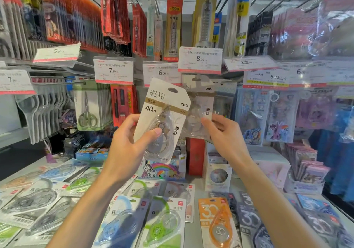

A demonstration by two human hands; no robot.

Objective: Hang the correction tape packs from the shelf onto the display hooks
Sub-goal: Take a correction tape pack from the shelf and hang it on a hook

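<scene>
Shelf space below is strewn with flat-lying correction tape packs in blue, green, orange and grey, among them an orange 30 m pack, so most of the stock has yet to go up. Above it the rows of display hooks carry pens, scissors and price tags, with the 8.00 price tag sitting over the hook in use. On that hook a beige deli pack hangs already (its top blurred, so how well it is seated is hard to tell), and the right hand pinches its lower edge between thumb and fingers, seemingly steadying it. Just to the left, the left hand grips a matching 40 m correction tape pack, thumb pressed on the blister, card tilted with its hang hole uppermost and not yet on any hook. The step in hand looks like hanging this second pack; next it needs its hole lined up with the hook tip and slid on behind the tag.
</scene>
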